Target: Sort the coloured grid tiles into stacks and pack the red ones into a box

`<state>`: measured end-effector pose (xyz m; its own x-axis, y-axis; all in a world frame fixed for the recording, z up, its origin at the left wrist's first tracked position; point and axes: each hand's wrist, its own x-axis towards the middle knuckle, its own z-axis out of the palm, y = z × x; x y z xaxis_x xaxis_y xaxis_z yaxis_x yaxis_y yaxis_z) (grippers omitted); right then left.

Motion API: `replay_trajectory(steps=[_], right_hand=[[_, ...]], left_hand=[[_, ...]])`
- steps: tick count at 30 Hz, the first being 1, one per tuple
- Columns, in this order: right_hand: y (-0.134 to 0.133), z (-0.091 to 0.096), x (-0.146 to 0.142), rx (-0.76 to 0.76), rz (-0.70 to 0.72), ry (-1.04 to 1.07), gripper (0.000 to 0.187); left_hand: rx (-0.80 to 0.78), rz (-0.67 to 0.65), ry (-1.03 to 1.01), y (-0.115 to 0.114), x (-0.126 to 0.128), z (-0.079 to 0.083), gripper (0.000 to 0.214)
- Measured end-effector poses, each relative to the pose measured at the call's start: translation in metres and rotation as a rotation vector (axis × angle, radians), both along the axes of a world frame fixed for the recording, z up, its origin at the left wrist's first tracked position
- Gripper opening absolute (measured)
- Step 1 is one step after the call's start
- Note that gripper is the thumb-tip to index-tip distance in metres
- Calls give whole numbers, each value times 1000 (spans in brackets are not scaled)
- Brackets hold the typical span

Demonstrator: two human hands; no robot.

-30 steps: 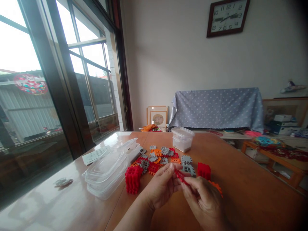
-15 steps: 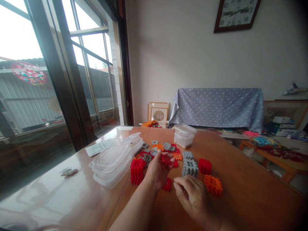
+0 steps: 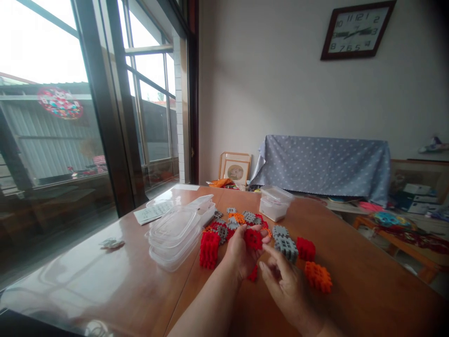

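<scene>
My left hand [image 3: 243,250] holds a flat red interlocking tile [image 3: 253,238] between thumb and fingers, just above the wooden table [image 3: 351,281]. Close by on its right, my right hand [image 3: 286,283] has its fingers loosely spread and nothing in them. Another red tile [image 3: 253,274] lies on the table under the hands. A red cube of tiles [image 3: 209,249] stands left of my left hand. A grey cube [image 3: 286,248], a red cube [image 3: 306,249] and an orange cube [image 3: 318,276] stand to the right. Loose grey, orange and red tiles [image 3: 238,220] lie beyond.
Stacked clear plastic containers with lids [image 3: 175,234] sit left of the tiles, a small clear tub [image 3: 275,206] behind them. A paper slip [image 3: 152,213] and a crumpled wrapper [image 3: 111,243] lie near the window side. A covered bench [image 3: 322,164] stands against the far wall.
The hands were joined on a red piece a second ago; they have separated. My left hand now holds a red tile raised, and my right hand has opened beside it. The camera shifted right.
</scene>
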<state>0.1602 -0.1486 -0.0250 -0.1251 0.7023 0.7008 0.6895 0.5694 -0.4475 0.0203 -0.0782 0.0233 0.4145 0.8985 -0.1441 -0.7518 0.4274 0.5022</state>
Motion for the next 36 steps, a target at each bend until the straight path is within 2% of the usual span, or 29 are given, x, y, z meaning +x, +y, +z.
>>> replay_trajectory(steps=[8, 14, 20, 26, 31, 36], right_hand=[[20, 30, -13, -172, -65, 21, 61], [32, 39, -13, -275, -20, 2, 56], [34, 40, -19, -225, -16, 56, 49], [38, 42, -30, -105, -50, 106, 46], [40, 34, -37, 25, -142, 180, 52], [45, 15, -36, 57, -132, 219, 56]], left_hand=[[2, -54, -19, -2, -4, 5, 40], [20, -3, -25, 0, -9, 5, 42], [52, 31, -9, 1, -12, 7, 42], [106, 143, 33, -1, -15, 12, 50], [223, 328, 190, -3, -18, 12, 49], [423, 549, 321, -13, -22, 18, 26]])
